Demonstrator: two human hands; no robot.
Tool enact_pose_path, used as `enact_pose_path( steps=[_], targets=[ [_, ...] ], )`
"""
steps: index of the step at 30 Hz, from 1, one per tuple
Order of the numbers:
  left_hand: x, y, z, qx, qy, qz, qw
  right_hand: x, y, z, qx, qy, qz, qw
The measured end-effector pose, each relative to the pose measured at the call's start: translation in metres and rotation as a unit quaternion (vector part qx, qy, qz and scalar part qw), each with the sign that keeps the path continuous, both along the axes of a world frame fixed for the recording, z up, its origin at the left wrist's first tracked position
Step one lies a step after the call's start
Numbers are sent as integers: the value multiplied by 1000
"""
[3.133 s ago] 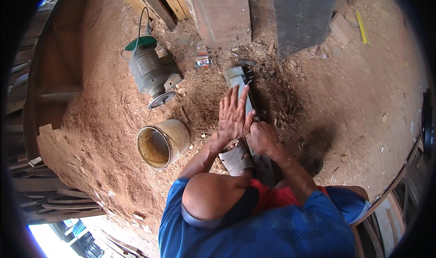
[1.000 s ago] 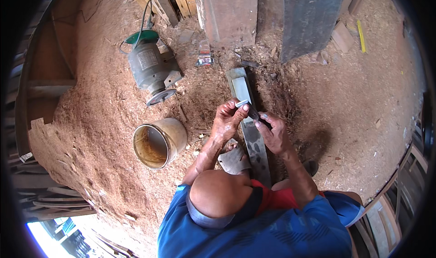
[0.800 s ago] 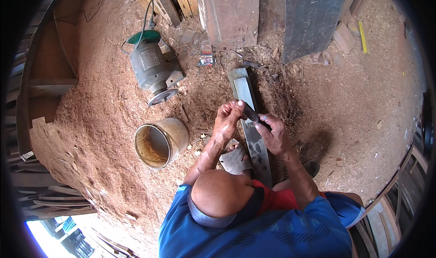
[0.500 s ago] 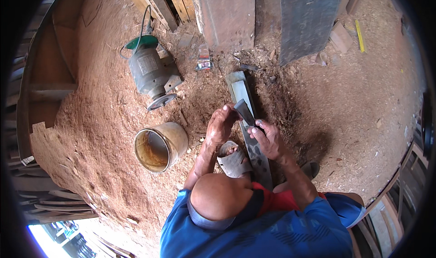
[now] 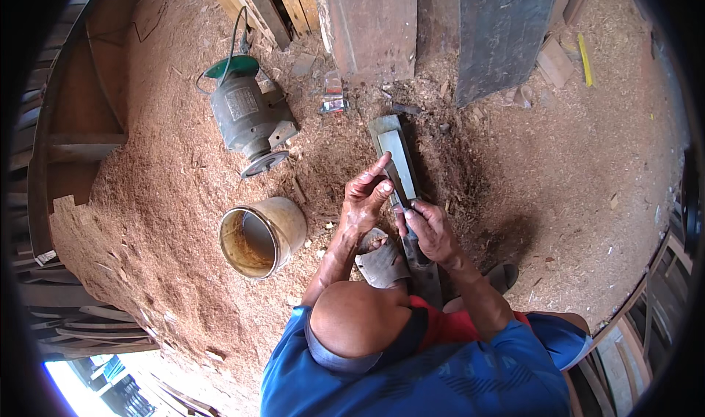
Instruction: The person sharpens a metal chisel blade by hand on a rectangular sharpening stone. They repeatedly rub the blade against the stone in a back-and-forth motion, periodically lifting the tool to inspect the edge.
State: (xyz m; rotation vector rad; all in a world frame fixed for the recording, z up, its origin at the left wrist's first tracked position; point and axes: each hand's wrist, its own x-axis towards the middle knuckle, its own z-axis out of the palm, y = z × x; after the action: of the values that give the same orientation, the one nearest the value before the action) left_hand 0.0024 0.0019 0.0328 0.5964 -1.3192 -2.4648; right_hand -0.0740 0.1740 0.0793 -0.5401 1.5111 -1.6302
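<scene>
My left hand (image 5: 364, 200) and my right hand (image 5: 433, 230) hold a dark, flat metal blade (image 5: 398, 180) between them. My left index finger lies near the blade's far end, with the thumb lower down; my right fingers are closed round its near end. Beneath the blade, a pale grey sharpening stone (image 5: 394, 142) rests on a long, wet-looking board (image 5: 424, 277) that runs toward my body. Both hands have wet, smudged patches. My sandalled left foot (image 5: 378, 263) is beside the board.
A bucket (image 5: 283, 226) of murky liquid stands left of my hands. Beyond it lies a grey grinder motor (image 5: 242, 112) with a disc and cord. Boards (image 5: 367, 20) lean at the back. Sawdust covers the floor (image 5: 154, 226), and a yellow strip (image 5: 584, 59) lies at the right.
Earlier both hands pressed down on the stone. They then raised the blade and turned it about. In the last half second my left index finger has stretched along it.
</scene>
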Motion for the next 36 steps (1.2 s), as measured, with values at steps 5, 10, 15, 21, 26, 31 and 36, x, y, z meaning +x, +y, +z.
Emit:
enact_pose_path(
  steps=[5, 10, 15, 21, 26, 31, 36],
  targets=[
    [0, 0, -2, -6, 1, 10, 1000, 0, -1, 1, 5, -12, 2, 1000],
    [-15, 6, 22, 105, 15, 44, 993, -2, 2, -4, -18, -31, 5, 999],
    [-21, -12, 6, 54, -36, 16, 998, -6, 3, 9, 36, -123, 40, 991],
    [-22, -31, -19, -249, -186, -39, 950, -7, 16, 27, 198, 22, 102, 975],
    [-28, -45, -17, -377, -184, -32, 907, -16, 19, -6, 239, 103, 101, 960],
    [-38, -48, -18, -721, -124, -147, 666, -36, -14, -29, 258, 156, 122, 946],
    [21, 13, -72, -706, -18, -225, 671, 26, 25, -20, 361, 168, 170, 901]
  ],
)
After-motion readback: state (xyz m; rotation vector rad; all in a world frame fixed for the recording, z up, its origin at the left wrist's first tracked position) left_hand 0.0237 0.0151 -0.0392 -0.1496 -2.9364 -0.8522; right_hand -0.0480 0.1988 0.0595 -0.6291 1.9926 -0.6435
